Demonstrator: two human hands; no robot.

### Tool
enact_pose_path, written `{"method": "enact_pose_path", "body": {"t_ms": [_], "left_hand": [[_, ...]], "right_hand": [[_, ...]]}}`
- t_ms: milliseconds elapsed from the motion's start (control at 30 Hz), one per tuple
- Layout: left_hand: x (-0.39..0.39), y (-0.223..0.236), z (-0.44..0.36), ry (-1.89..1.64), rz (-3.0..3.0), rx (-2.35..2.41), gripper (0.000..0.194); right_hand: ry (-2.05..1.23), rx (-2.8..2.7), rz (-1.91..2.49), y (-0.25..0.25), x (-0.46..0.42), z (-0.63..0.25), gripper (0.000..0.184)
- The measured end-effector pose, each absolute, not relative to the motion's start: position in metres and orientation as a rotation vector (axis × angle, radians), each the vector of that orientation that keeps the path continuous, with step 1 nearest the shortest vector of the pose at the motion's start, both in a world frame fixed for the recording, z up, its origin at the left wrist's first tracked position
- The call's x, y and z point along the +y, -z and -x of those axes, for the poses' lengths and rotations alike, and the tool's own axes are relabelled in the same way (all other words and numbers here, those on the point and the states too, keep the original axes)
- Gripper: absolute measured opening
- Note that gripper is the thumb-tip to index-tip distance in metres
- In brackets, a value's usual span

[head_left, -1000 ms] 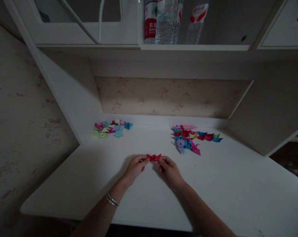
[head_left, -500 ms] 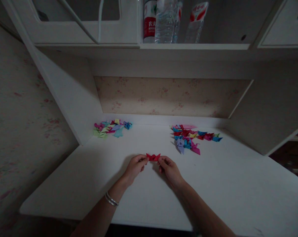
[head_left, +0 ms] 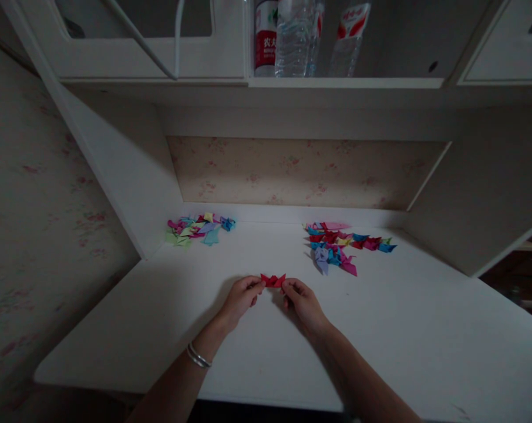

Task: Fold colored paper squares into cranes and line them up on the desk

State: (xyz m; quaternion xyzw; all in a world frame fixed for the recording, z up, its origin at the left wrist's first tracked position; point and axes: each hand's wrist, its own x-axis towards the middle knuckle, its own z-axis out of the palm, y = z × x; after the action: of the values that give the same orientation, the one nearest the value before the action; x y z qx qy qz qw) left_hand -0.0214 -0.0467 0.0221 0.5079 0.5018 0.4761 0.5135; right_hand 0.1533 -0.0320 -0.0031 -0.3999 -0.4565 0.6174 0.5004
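A small red origami boat with pointed ends is held over the middle of the white desk. My left hand pinches its left end between thumb and fingers. At the opposite end, my right hand has it pinched the same way. Beyond the hands to the right lie several folded paper pieces in red, blue, pink, yellow and lilac, set roughly in rows. To the far left, another heap of folded paper in green, pink, teal and purple rests near the back.
A shelf above the desk holds several plastic bottles. White side panels bound the desk's back on both sides. A white cable hangs in front of the upper left cabinet.
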Motion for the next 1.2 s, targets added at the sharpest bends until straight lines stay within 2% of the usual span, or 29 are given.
{"method": "enact_pose_path", "body": {"t_ms": [1200], "left_hand": [[-0.047, -0.022, 0.022, -1.114, -1.247, 1.218, 0.030]], "right_hand": [[-1.503, -1.074, 0.981, -0.003, -0.035, -0.153, 0.039]]}}
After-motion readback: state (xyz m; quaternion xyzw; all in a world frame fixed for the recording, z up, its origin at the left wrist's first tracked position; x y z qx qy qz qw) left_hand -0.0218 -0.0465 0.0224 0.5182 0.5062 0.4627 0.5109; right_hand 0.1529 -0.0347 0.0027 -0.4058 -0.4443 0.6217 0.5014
